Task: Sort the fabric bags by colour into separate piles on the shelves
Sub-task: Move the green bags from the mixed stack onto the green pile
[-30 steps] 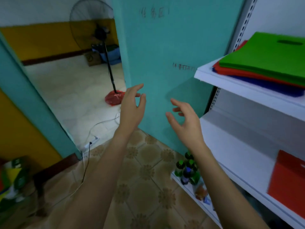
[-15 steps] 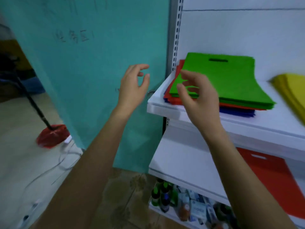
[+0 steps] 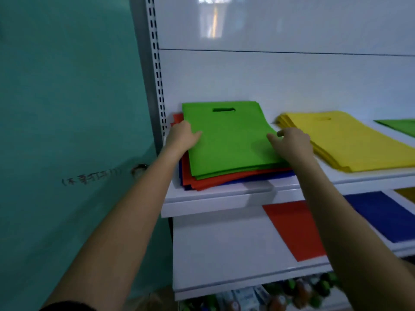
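Observation:
A mixed pile lies at the left end of the upper shelf (image 3: 224, 198). A green bag (image 3: 226, 135) with a cut-out handle is on top, red bags (image 3: 220, 179) lie under it and blue bags (image 3: 265, 177) are at the bottom. My left hand (image 3: 183, 136) holds the green bag's left edge, thumb on top and fingers hidden beyond the edge. My right hand (image 3: 292, 140) pinches its right edge, thumb lying on the fabric. To the right is a yellow pile (image 3: 350, 142), then another green bag (image 3: 399, 126).
The lower shelf (image 3: 215, 250) carries a red bag (image 3: 289, 227), a blue bag (image 3: 379, 216) and a yellow corner (image 3: 406, 194). Bottles and packets (image 3: 292, 292) crowd the bottom shelf. A teal door (image 3: 67, 108) stands left of the slotted upright (image 3: 155, 63).
My view swung right from the doorway to face the shelves. Both hands went from hanging free in the air to the two side edges of the top green bag.

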Demonstrator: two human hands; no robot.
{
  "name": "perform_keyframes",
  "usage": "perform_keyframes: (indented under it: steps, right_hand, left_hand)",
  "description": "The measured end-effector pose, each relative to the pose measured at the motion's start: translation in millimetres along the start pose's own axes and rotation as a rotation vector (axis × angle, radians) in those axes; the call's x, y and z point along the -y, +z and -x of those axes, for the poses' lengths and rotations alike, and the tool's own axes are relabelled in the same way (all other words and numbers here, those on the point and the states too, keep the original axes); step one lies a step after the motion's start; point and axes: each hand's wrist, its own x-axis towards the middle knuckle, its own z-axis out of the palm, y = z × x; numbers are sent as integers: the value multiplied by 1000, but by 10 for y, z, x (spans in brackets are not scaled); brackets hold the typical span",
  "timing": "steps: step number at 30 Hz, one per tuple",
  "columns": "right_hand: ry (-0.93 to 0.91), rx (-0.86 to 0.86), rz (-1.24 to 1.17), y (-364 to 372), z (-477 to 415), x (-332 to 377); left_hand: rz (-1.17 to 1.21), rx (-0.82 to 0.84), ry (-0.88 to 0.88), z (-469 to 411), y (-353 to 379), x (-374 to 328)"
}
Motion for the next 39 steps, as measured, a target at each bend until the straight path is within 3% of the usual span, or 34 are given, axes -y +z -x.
perform_keyframes:
  steps: [5,10,23,25,28,34,39]
  right_hand:
    - [134,-21,30,234,70,-33]
    - [96,-46,87,247,98,1]
    - [93,-61,101,142,137,82]
    - [148,-2,35,75,71,38]
    - [177,11,-252,7,43,-13]
    - [107,-198,-545,-74,343,14]
    - [35,-394,-626,-161,941,-108]
  left_hand:
    - [23,-72,-46,-114,179,94]
    - [199,-114,-105,-114,226,131]
    - [368,-290,-120,34,258,102]
    - [311,-330,-95,58,253,104]
    - [259,-374,-33,89,241,150]
    - [294,-403,114,100,203,216]
    - [590,-467,256,407,-50,-41]
